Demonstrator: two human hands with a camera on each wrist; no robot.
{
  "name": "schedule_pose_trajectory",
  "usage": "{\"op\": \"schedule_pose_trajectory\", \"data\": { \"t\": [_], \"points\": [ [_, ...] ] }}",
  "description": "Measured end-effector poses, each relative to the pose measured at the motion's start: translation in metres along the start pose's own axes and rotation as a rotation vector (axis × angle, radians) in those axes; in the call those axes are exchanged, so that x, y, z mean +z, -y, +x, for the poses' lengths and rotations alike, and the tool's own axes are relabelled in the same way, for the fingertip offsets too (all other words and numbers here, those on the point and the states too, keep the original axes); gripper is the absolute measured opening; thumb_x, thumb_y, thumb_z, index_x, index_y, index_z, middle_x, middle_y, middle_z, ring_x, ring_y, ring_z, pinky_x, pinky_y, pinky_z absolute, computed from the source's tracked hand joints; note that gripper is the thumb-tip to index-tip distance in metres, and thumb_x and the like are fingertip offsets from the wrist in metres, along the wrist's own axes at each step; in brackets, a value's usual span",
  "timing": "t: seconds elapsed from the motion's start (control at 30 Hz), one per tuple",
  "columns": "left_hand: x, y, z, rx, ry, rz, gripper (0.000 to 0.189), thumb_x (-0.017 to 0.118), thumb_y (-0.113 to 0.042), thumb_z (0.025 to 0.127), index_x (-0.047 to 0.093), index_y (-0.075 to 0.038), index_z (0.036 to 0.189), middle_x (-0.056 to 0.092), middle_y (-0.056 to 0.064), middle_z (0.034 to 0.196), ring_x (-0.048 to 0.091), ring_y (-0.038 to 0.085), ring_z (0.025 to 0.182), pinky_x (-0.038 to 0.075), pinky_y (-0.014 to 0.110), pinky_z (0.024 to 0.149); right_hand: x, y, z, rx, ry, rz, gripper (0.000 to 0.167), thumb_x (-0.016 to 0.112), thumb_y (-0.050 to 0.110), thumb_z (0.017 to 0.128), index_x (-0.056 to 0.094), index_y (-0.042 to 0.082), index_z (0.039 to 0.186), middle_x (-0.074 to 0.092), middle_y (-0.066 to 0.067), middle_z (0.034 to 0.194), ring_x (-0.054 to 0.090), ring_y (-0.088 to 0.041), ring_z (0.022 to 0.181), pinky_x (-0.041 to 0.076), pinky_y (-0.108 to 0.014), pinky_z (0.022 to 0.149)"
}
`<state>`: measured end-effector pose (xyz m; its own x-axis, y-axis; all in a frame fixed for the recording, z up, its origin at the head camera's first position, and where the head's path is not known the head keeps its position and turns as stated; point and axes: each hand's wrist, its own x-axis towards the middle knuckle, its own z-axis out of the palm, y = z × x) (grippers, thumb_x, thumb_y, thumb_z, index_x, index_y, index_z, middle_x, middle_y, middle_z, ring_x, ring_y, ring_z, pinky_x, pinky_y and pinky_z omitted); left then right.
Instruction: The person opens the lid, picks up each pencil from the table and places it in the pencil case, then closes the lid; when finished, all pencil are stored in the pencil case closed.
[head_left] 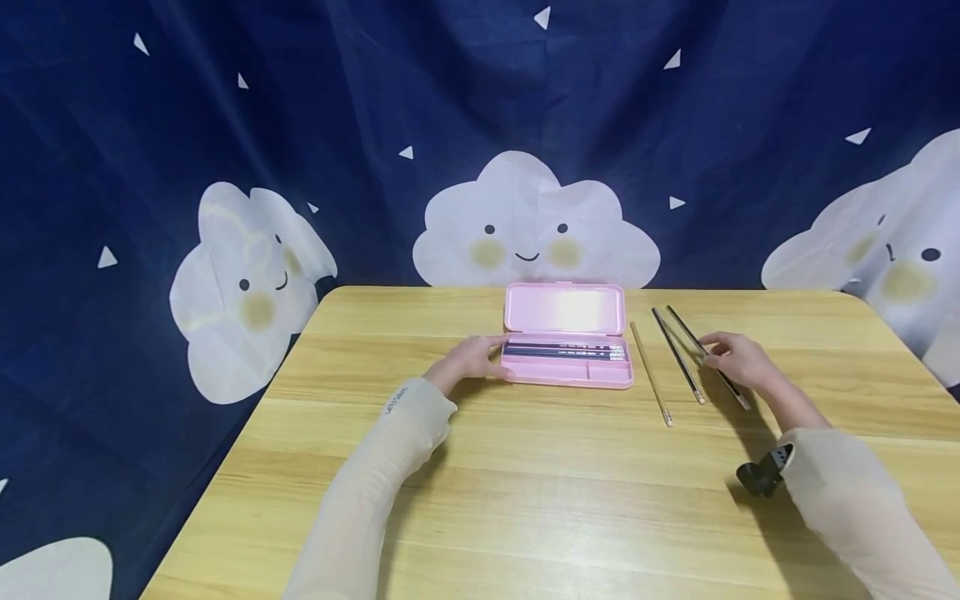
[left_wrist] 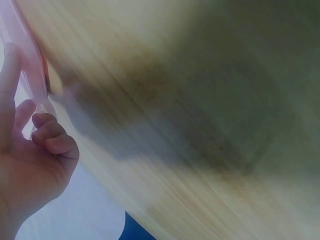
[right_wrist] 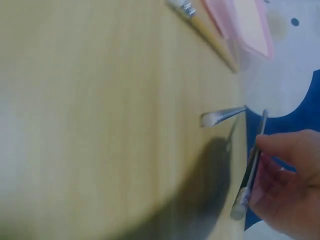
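Observation:
A pink pencil case (head_left: 543, 370) lies on the table with its lid (head_left: 534, 310) folded back. Several dark pencils (head_left: 558, 352) lie lengthwise inside, in the rear compartment. My left hand (head_left: 472, 358) grips the case's left end, thumb at the front corner and fingers farther back. To the right of the case, my right hand (head_left: 738, 358) pinches a dark pencil (right_wrist: 254, 160) between thumb and fingers, its eraser end pointing toward me. Left of that pencil, another dark pencil (head_left: 678, 357) lies on the wood. A natural-wood pencil (head_left: 651, 375) lies nearest the case.
The light wooden table (head_left: 525, 500) ends at a dark blue curtain (head_left: 360, 100) with white clouds, which hangs behind it and along the left side. A small black device (head_left: 763, 473) sits at my right wrist, beside the sleeve.

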<state>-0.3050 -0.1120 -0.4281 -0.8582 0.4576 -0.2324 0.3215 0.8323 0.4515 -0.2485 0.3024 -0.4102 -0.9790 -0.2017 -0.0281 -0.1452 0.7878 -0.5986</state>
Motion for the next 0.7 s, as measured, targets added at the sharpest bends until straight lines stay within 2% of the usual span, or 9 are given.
{"op": "schedule_pose_trajectory", "data": {
  "t": [0.1,0.2,0.23,0.43,0.6,0.7],
  "points": [
    [0.002,0.004,0.004,-0.007,0.008,0.001,0.090,0.073,-0.053,0.067,0.036,-0.018,0.141,0.039,0.013,0.141,0.037,0.027,0.129,0.029,0.036,0.107,0.004,0.009,0.005,-0.074,-0.072,0.085,0.031,0.053,0.002,0.087,0.051,-0.014,0.114,0.057,-0.030,0.093,0.060,-0.024,0.077,0.050,-0.030,0.064],
    [0.002,0.002,0.000,-0.016,0.004,-0.001,0.088,0.073,-0.051,0.069,0.035,-0.018,0.141,0.038,0.012,0.142,0.036,0.026,0.130,0.028,0.036,0.108,0.010,0.017,0.010,-0.146,-0.110,0.158,0.029,0.054,-0.001,0.086,0.054,-0.014,0.112,0.058,-0.026,0.091,0.054,-0.005,0.073,0.045,-0.017,0.062],
    [-0.002,-0.006,-0.006,-0.044,0.018,-0.002,0.086,0.074,-0.046,0.071,0.034,-0.017,0.141,0.037,0.012,0.142,0.035,0.026,0.130,0.027,0.036,0.108,0.012,0.020,0.012,-0.162,-0.112,0.171,0.029,0.054,-0.002,0.086,0.054,-0.014,0.112,0.059,-0.027,0.092,0.053,-0.004,0.073,0.044,-0.016,0.061],
    [-0.003,-0.013,-0.012,-0.042,-0.002,0.046,0.081,0.072,-0.041,0.075,0.034,-0.015,0.141,0.038,0.012,0.142,0.037,0.026,0.129,0.028,0.036,0.107,0.030,0.038,0.026,-0.209,-0.069,0.166,0.026,0.055,-0.002,0.086,0.058,-0.011,0.111,0.060,-0.024,0.093,0.053,-0.022,0.080,0.044,-0.020,0.064],
    [-0.004,-0.012,-0.011,-0.035,-0.002,0.040,0.082,0.072,-0.042,0.074,0.034,-0.015,0.142,0.037,0.013,0.142,0.037,0.026,0.129,0.029,0.037,0.107,0.051,0.057,0.040,-0.282,-0.030,0.142,0.024,0.056,-0.007,0.083,0.062,-0.009,0.106,0.061,-0.019,0.089,0.052,-0.020,0.076,0.043,-0.027,0.066],
    [-0.004,-0.012,-0.010,-0.029,-0.004,0.034,0.082,0.072,-0.041,0.074,0.034,-0.015,0.142,0.037,0.013,0.142,0.036,0.026,0.129,0.028,0.037,0.107,0.060,0.071,0.047,-0.335,-0.005,0.119,0.025,0.056,-0.010,0.081,0.063,-0.010,0.104,0.060,-0.017,0.084,0.051,-0.019,0.073,0.043,-0.027,0.064]
  ]
}}
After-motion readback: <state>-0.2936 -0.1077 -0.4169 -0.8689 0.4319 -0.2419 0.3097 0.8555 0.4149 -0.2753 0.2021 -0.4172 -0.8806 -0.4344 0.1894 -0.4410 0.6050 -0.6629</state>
